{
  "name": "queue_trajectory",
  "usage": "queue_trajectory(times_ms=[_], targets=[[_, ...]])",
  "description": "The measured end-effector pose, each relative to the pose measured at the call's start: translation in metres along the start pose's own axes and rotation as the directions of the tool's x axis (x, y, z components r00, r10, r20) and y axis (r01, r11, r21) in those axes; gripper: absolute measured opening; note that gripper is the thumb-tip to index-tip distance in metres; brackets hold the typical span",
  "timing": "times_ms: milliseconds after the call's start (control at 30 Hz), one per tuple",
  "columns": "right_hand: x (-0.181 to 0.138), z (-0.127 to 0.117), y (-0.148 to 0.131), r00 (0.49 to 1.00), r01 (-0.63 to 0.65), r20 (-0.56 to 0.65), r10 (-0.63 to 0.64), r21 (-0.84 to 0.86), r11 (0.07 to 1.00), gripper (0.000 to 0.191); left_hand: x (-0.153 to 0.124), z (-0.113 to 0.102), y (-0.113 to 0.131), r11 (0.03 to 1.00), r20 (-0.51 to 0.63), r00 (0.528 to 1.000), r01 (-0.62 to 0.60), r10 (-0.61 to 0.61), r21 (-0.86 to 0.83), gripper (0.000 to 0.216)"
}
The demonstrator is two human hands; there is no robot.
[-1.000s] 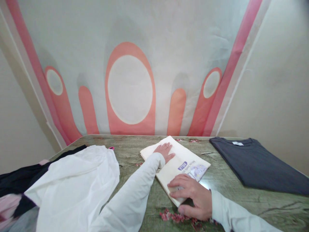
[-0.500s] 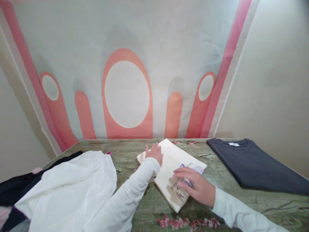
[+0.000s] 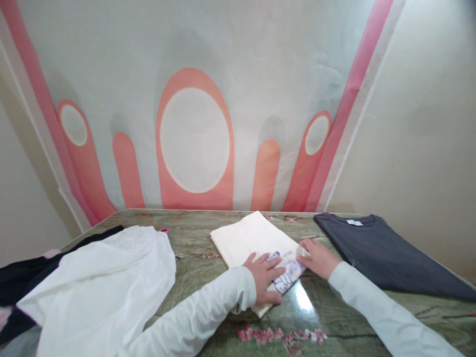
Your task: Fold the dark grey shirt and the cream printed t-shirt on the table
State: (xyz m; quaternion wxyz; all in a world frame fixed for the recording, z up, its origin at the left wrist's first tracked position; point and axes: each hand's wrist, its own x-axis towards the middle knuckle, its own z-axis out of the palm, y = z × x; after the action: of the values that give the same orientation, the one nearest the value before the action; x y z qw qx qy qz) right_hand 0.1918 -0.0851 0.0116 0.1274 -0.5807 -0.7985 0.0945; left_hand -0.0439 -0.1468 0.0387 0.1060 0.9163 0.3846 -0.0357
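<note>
A cream folded garment [image 3: 245, 233] with a purple print lies at an angle on the table; it looks like a T-shirt. My left hand [image 3: 265, 277] rests flat on its near part, fingers spread across the print. At its right corner, my right hand [image 3: 319, 257] has thumb and fingers closed around the edge. The fingertips partly cover that corner, and my left hand hides some of the print.
A folded dark grey T-shirt [image 3: 379, 255] lies on the right of the wood-patterned table [image 3: 201, 297]. On the left is a loose white garment [image 3: 107, 277], with black clothing [image 3: 22, 277] beside and under it. A patterned backdrop [image 3: 282, 59] stands behind the table.
My left hand has moved from the garment's far left edge to its printed near part. My right hand has shifted right and away from me, from the print to the right corner.
</note>
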Motion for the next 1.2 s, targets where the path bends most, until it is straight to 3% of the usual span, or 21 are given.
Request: queue_trajectory(times_ms=[133, 267, 333, 433, 500, 567, 667, 733, 800, 900, 967, 1200], targets=[[-0.01, -0.012, -0.009, 0.994, 0.011, 0.11, -0.006, -0.042, 0.999, 0.025, -0.02, -0.005, -0.009, 1.0, 0.031, 0.999, 0.014, -0.014, -0.006, 0.067], [-0.026, -0.025, -0.023, 0.967, 0.117, 0.236, -0.1, -0.061, 0.991, 0.023, -0.039, -0.004, 0.003, 0.994, -0.035, 0.993, 0.113, -0.113, -0.012, 0.068], [-0.034, -0.031, -0.032, 0.918, 0.143, 0.375, -0.129, -0.008, 0.99, 0.024, -0.046, -0.003, 0.012, 0.989, -0.07, 0.987, 0.145, -0.144, 0.011, 0.074], [-0.043, -0.037, -0.043, 0.776, 0.068, 0.621, -0.106, 0.084, 0.994, 0.024, -0.053, -0.002, 0.021, 0.99, -0.053, 0.994, 0.104, -0.1, 0.092, 0.083], [-0.045, -0.039, -0.049, 0.722, 0.062, 0.677, -0.142, 0.141, 0.988, 0.023, -0.056, 0.0, 0.021, 0.988, -0.04, 0.999, 0.042, -0.036, 0.148, 0.087], [-0.044, -0.04, -0.057, 0.759, 0.146, 0.597, -0.26, 0.233, 0.961, 0.024, -0.058, 0.006, 0.016, 0.982, -0.066, 0.998, 0.013, -0.001, 0.189, 0.075], [-0.041, -0.034, -0.073, 0.875, 0.326, 0.252, -0.414, 0.326, 0.887, 0.021, -0.058, 0.018, -0.003, 0.973, -0.139, 0.99, 0.036, -0.004, 0.228, 0.045], [-0.042, -0.023, -0.084, 0.885, 0.432, 0.022, -0.465, 0.333, 0.838, 0.022, -0.059, 0.024, -0.023, 0.965, -0.185, 0.983, 0.063, -0.015, 0.256, 0.04], [-0.045, -0.009, -0.094, 0.854, 0.511, -0.076, -0.515, 0.308, 0.802, 0.037, -0.06, 0.023, -0.044, 0.951, -0.216, 0.975, 0.111, -0.048, 0.287, 0.039], [-0.052, 0.011, -0.101, 0.81, 0.579, -0.041, -0.585, 0.216, 0.787, 0.058, -0.063, 0.015, -0.064, 0.918, -0.236, 0.955, 0.246, -0.176, 0.31, 0.041], [-0.056, 0.019, -0.103, 0.798, 0.591, 0.013, -0.603, 0.178, 0.787, 0.064, -0.064, 0.011, -0.062, 0.914, -0.237, 0.947, 0.282, -0.216, 0.293, 0.042], [-0.063, 0.014, -0.101, 0.793, 0.591, 0.079, -0.604, 0.142, 0.794, 0.072, -0.061, 0.03, -0.006, 0.98, -0.319, 0.943, 0.146, -0.096, 0.135, 0.056]])
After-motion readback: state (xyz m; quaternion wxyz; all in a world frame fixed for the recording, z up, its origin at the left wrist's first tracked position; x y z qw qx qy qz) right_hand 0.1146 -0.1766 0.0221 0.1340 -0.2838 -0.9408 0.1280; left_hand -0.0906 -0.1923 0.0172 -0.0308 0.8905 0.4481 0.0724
